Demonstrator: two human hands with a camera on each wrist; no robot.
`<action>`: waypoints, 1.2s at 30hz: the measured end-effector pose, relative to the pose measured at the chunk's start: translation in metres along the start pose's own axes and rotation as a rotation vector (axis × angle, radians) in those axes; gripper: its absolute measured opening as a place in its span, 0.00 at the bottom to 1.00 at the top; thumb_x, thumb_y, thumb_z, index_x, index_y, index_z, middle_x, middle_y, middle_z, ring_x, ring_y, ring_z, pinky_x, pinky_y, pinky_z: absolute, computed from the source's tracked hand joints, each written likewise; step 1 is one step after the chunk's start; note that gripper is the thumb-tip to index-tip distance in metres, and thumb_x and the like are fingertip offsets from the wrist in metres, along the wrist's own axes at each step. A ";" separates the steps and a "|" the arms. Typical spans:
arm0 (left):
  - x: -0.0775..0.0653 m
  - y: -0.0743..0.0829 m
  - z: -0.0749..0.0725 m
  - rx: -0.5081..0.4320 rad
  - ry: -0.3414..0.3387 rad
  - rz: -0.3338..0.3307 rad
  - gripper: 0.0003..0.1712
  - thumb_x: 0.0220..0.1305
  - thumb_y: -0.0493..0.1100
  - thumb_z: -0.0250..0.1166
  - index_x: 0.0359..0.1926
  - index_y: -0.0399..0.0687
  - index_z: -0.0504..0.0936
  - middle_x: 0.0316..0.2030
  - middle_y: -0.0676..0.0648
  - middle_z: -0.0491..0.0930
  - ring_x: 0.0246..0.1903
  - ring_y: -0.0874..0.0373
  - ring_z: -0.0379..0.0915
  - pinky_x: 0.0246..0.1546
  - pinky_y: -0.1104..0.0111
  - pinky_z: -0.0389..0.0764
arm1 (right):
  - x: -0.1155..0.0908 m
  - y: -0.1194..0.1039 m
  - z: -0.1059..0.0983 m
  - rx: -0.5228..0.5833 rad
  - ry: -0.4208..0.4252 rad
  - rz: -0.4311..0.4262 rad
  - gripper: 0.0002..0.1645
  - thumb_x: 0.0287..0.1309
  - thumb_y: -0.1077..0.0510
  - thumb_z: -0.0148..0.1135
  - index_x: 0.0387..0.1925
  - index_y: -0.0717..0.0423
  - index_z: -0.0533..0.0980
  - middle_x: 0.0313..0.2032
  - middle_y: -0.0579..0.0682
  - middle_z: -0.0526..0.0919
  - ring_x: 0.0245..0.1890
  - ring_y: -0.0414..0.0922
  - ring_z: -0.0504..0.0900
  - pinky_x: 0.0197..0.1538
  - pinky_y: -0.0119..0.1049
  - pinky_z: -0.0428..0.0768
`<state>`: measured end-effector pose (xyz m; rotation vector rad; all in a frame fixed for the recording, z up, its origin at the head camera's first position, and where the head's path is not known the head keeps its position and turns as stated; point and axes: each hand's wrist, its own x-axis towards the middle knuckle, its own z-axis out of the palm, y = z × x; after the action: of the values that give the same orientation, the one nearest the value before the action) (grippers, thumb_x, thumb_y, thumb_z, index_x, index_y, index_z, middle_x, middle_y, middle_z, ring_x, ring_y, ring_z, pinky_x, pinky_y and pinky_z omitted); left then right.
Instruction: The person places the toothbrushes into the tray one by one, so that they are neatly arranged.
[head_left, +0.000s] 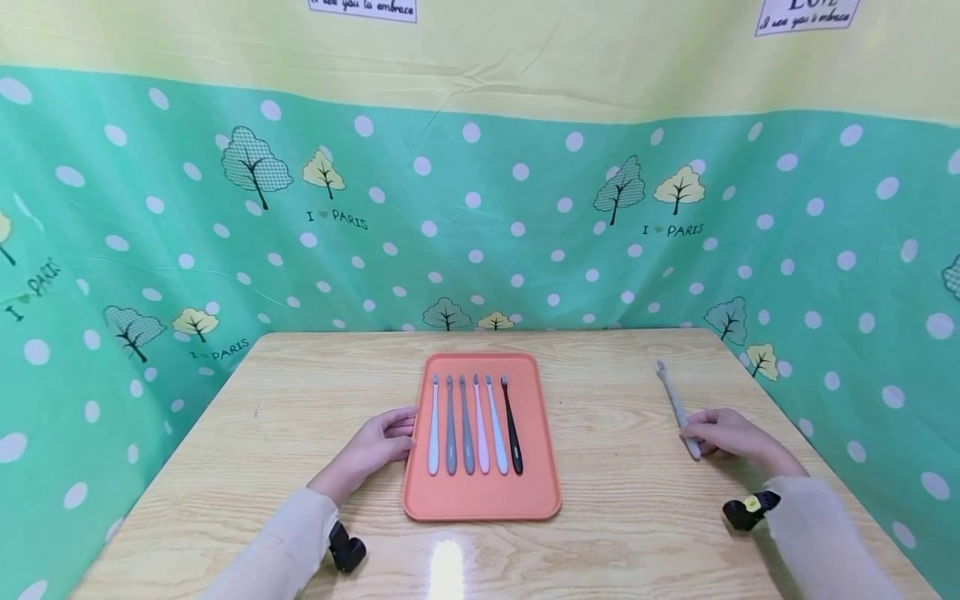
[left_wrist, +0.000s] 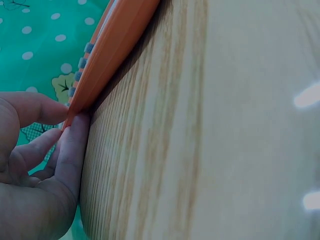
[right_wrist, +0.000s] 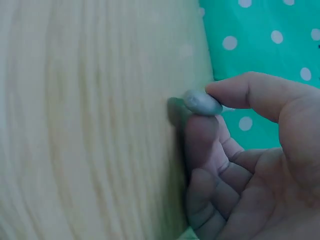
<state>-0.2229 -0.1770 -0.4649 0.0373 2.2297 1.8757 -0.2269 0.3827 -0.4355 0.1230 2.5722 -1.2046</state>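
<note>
An orange-pink tray lies on the table with several toothbrushes in a row on it: light blue, grey, pink and black. My left hand grips the tray's left edge, and the left wrist view shows the thumb and fingers about its rim. Off to the right, my right hand pinches a grey toothbrush near its handle end. Its head points away from me. In the right wrist view, the handle's rounded end sits between thumb and forefinger, close to the tabletop.
The wooden table extends to both sides of the tray. Behind it and at both sides hangs a green dotted curtain. Black wrist cameras are worn at both sleeves.
</note>
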 end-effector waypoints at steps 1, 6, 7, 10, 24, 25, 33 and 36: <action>0.000 0.000 0.000 0.002 0.002 -0.004 0.34 0.64 0.28 0.61 0.71 0.33 0.66 0.61 0.34 0.72 0.60 0.42 0.72 0.51 0.62 0.85 | 0.000 -0.001 0.000 0.015 -0.021 -0.014 0.24 0.67 0.52 0.62 0.51 0.70 0.75 0.30 0.48 0.81 0.30 0.44 0.78 0.29 0.31 0.77; -0.001 0.000 0.001 0.013 0.003 -0.014 0.33 0.65 0.29 0.61 0.71 0.34 0.66 0.61 0.34 0.72 0.59 0.43 0.72 0.51 0.63 0.85 | -0.003 -0.007 0.004 0.116 -0.148 -0.083 0.25 0.69 0.53 0.59 0.54 0.73 0.72 0.31 0.49 0.83 0.31 0.43 0.81 0.33 0.33 0.80; -0.001 0.000 0.001 0.011 0.003 -0.013 0.33 0.65 0.29 0.61 0.71 0.33 0.66 0.61 0.34 0.72 0.59 0.43 0.72 0.51 0.63 0.85 | -0.003 -0.009 0.005 0.133 -0.172 -0.097 0.26 0.70 0.53 0.58 0.54 0.74 0.71 0.32 0.49 0.83 0.31 0.43 0.81 0.34 0.33 0.81; -0.001 0.000 0.001 0.006 0.001 -0.012 0.33 0.65 0.28 0.61 0.71 0.34 0.65 0.61 0.34 0.72 0.59 0.44 0.72 0.51 0.62 0.85 | -0.003 -0.014 0.009 0.183 -0.212 -0.106 0.28 0.71 0.54 0.57 0.57 0.76 0.68 0.33 0.50 0.83 0.32 0.43 0.81 0.34 0.32 0.81; -0.002 0.001 0.001 0.007 0.002 -0.005 0.33 0.65 0.29 0.61 0.71 0.34 0.66 0.61 0.35 0.72 0.59 0.44 0.73 0.51 0.61 0.85 | 0.002 -0.035 0.031 0.179 -0.256 -0.144 0.31 0.70 0.52 0.59 0.60 0.75 0.66 0.31 0.51 0.81 0.31 0.44 0.78 0.29 0.30 0.77; -0.002 0.000 0.001 0.007 0.006 -0.007 0.33 0.65 0.29 0.61 0.71 0.34 0.66 0.61 0.35 0.73 0.59 0.44 0.73 0.51 0.61 0.85 | 0.003 -0.037 0.033 0.179 -0.262 -0.152 0.32 0.70 0.52 0.59 0.61 0.75 0.66 0.31 0.52 0.81 0.31 0.44 0.78 0.29 0.30 0.77; -0.002 0.002 0.002 0.010 0.010 -0.013 0.33 0.65 0.28 0.61 0.71 0.33 0.66 0.61 0.33 0.72 0.59 0.42 0.72 0.51 0.62 0.85 | 0.003 -0.053 0.052 0.214 -0.314 -0.214 0.26 0.69 0.53 0.61 0.54 0.72 0.69 0.33 0.53 0.82 0.32 0.43 0.80 0.29 0.29 0.79; -0.002 0.002 0.002 0.011 0.008 -0.011 0.33 0.65 0.28 0.61 0.71 0.33 0.66 0.61 0.33 0.72 0.59 0.42 0.72 0.51 0.62 0.85 | 0.002 -0.060 0.059 0.239 -0.332 -0.236 0.24 0.69 0.53 0.61 0.53 0.70 0.70 0.33 0.54 0.82 0.31 0.43 0.80 0.29 0.28 0.79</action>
<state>-0.2209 -0.1749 -0.4631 0.0187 2.2414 1.8607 -0.2271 0.2992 -0.4277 -0.3125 2.1948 -1.4730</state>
